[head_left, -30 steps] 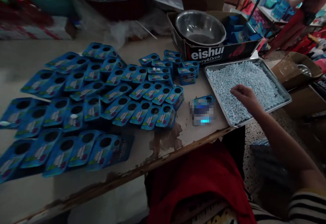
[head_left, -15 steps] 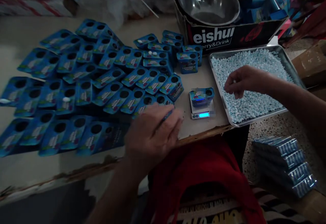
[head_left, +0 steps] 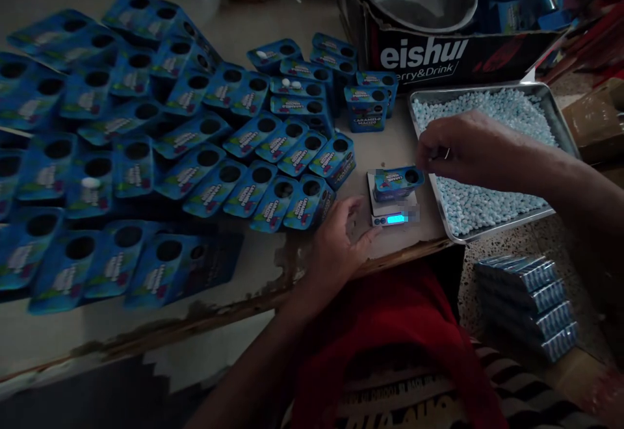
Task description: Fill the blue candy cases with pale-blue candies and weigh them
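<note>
A small blue printed box [head_left: 397,183] with a round hole in its top rests on a compact digital scale [head_left: 380,211] with a lit display. Over the left rim of a metal tray [head_left: 565,114], my right hand [head_left: 455,146] is pinched shut beside the box's hole. What its fingertips hold is hidden; a small pale spot shows among the fingers. White and pale-blue candies [head_left: 492,205] cover the tray's bottom. My left hand [head_left: 341,234] lies on the table left of the scale, thumb and fingers apart, holding nothing visible.
Rows of similar blue boxes [head_left: 251,136] fill the table's left side, a few with white candies on top. Behind the tray stands a black carton [head_left: 433,58] bearing a steel bowl [head_left: 414,0]. Wrapped packs [head_left: 529,305] are stacked below the table's worn front edge [head_left: 195,317].
My right hand has moved left from above the candies to beside the box on the scale. My left hand has shifted right toward the scale and come down on the table. The view has shifted.
</note>
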`<state>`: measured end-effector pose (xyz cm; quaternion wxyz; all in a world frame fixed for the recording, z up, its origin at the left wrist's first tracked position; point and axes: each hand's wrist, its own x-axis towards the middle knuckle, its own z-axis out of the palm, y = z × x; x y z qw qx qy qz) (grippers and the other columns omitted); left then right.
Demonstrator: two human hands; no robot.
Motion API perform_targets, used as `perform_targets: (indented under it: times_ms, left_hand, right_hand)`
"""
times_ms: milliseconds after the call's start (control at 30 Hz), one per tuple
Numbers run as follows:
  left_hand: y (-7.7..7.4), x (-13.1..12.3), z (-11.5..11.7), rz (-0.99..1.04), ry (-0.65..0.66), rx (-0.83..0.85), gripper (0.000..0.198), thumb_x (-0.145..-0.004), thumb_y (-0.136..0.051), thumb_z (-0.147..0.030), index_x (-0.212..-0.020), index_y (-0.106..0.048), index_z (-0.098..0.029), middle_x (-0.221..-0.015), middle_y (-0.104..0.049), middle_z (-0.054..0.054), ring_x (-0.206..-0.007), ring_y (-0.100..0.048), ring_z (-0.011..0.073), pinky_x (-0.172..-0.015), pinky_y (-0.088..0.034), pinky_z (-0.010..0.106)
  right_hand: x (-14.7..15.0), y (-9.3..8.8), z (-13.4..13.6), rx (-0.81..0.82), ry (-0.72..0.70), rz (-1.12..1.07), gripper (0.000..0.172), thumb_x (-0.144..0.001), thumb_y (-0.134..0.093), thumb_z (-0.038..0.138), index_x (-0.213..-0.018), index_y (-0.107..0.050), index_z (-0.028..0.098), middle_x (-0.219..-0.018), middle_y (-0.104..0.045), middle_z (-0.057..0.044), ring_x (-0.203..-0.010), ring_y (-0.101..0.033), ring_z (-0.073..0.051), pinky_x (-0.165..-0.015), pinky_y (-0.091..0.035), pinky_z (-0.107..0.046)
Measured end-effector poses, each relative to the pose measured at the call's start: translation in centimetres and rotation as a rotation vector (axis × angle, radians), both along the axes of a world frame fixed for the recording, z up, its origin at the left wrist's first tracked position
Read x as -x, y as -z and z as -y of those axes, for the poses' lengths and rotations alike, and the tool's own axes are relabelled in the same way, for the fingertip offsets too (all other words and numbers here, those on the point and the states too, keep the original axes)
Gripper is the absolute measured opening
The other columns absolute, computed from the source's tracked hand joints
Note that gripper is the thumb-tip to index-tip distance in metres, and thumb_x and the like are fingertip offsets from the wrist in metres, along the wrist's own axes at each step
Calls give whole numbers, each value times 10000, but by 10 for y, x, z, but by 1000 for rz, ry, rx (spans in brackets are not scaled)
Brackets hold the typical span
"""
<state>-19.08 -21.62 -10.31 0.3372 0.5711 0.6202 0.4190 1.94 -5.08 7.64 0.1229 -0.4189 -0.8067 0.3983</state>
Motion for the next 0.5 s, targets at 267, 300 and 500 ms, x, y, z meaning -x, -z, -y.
perform_targets:
  times_ms: [267, 300, 500]
  left_hand:
    - [13, -10, -21, 81, 11, -159, 631, -920, -834, -240, -1493, -571, -250, -1455, -713, 132, -1366, -723, 318, -1193, -611, 512]
    - [14, -14, -28, 65, -6, -189, 655, -922, -835, -229, -1512, -550, -252, -1477, -701, 136, -1387, -710, 320, -1205, -600, 514]
    - [-22, -41, -66, -270, 108, -358, 554, -899, -866, -170, -1402, -637, -217, -1339, -755, 126, -1299, -726, 343, -1141, -622, 514]
  right_hand:
    - [3, -7, 5, -395, -234, 395, 185, -925, -696, 102, -920, -845, 212, -795, -756, 5, -781, -678, -165, -781, -477, -301]
    - [-5, -5, 2, -418, -218, 417, 179, -937, -702, 123, -948, -854, 217, -822, -777, -7, -799, -696, -178, -793, -493, -312]
    - [-85, 24, -35, -578, -143, 603, 119, -930, -806, 263, -1022, -881, 260, -1044, -843, -74, -993, -738, -279, -930, -555, -424]
